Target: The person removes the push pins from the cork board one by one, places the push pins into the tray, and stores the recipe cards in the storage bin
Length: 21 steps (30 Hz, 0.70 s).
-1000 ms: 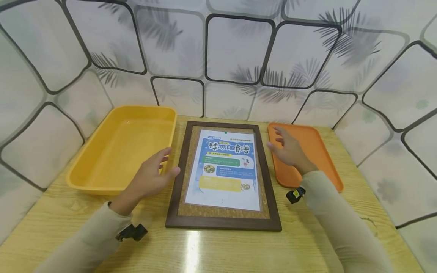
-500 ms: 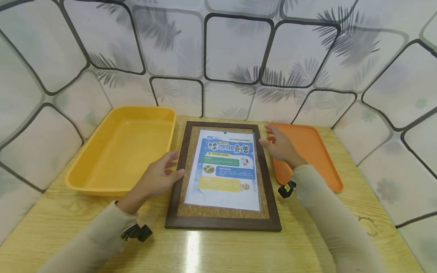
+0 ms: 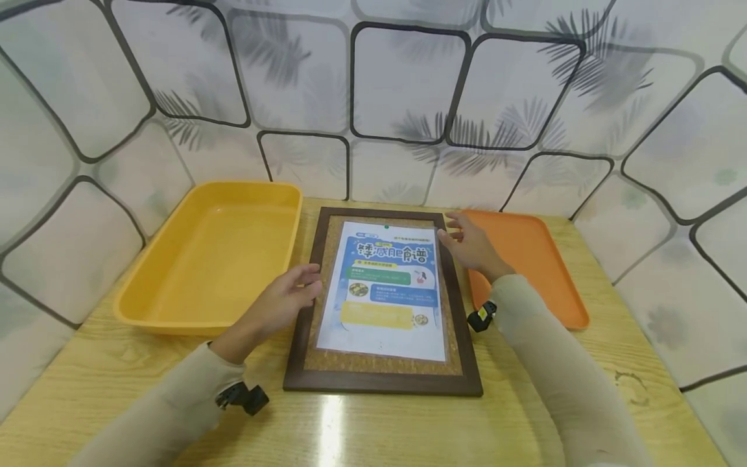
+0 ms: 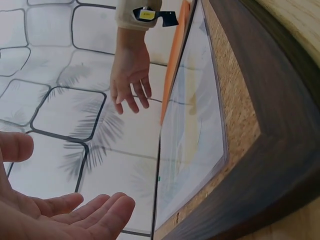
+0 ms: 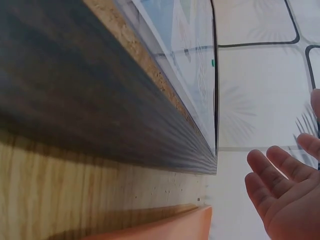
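Note:
A corkboard (image 3: 382,367) in a dark brown wooden frame (image 3: 382,381) lies flat on the table, with a printed sheet (image 3: 379,340) in a clear cover on it. My left hand (image 3: 277,310) hovers over the frame's left side, fingers loosely bent and nothing between them. At the upper right side of the frame is my right hand (image 3: 474,248), also holding nothing. In the left wrist view the left palm (image 4: 75,215) faces the board, and the right hand (image 4: 131,70) hangs across from it. Relaxed fingers (image 5: 270,172) show beside the frame's edge in the right wrist view.
A deep yellow tub (image 3: 204,272) stands left of the board. To the right lies a shallow orange tray (image 3: 539,259), partly behind the right hand and sleeve. Patterned white panels (image 3: 408,84) close off the back and both sides of the wooden table (image 3: 397,431).
Both hands have moved inward: the left hand rightward from the yellow tub's edge, the right hand leftward from over the orange tray to the frame. The board and trays have stayed put.

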{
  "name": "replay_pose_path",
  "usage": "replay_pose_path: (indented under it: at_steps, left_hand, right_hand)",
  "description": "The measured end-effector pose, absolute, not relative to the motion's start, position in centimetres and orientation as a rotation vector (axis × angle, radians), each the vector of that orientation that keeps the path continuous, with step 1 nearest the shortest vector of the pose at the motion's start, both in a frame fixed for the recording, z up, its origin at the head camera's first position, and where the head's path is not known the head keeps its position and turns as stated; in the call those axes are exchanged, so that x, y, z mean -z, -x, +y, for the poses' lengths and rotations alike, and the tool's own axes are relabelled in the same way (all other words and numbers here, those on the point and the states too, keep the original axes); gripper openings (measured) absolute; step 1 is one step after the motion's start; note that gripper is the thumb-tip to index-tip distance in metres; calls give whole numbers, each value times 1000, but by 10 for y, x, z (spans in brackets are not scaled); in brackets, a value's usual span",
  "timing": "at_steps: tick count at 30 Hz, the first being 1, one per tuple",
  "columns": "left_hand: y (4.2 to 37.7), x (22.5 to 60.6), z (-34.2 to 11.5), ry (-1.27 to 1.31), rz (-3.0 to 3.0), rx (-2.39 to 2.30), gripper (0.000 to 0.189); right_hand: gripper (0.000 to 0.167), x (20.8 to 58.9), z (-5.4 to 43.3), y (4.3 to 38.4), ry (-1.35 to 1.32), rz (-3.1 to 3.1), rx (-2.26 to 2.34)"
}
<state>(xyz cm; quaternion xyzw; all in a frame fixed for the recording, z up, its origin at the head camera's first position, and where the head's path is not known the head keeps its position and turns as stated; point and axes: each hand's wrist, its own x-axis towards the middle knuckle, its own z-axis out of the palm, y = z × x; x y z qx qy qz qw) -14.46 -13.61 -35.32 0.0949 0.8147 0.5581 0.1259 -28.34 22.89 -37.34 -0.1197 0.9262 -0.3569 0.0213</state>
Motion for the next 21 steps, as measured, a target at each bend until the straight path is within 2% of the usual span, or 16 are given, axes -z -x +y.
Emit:
replay_pose_path:
  at_steps: [13,21]
  left_hand:
    - [147,357,-126,-118,2158,-1730,59]
    - [145,361,-121,-57,2130,-1730,54]
  right_hand:
    - [60,372,212,291,282,2843,1130]
    - [58,374,203,297,320,2807,1124]
